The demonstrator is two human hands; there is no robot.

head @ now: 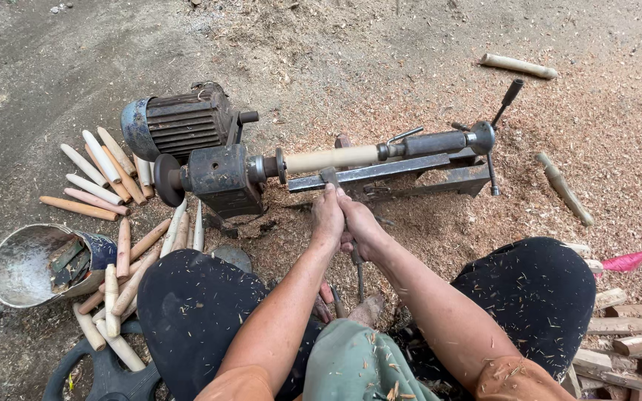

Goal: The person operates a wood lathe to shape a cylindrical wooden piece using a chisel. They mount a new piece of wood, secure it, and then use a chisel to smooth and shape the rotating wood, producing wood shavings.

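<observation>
A small floor lathe (224, 174) with a grey motor (176, 122) holds a pale wooden rod (332, 158) between its chuck and tailstock (440, 141). My left hand (328, 215) and my right hand (362, 226) are together just below the rod, both wrapped around a metal turning chisel (356, 260). The chisel's tip rests on the tool rest (330, 177) against the rod. Its handle runs down between my knees.
Turned wooden pegs (102, 178) lie in a pile left of the motor and by my left knee. A dented metal bucket (16, 267) lies at the left. Rough wood blocks (633, 334) are stacked at the right. Sawdust covers the ground, with two loose sticks (565, 189) beyond the lathe.
</observation>
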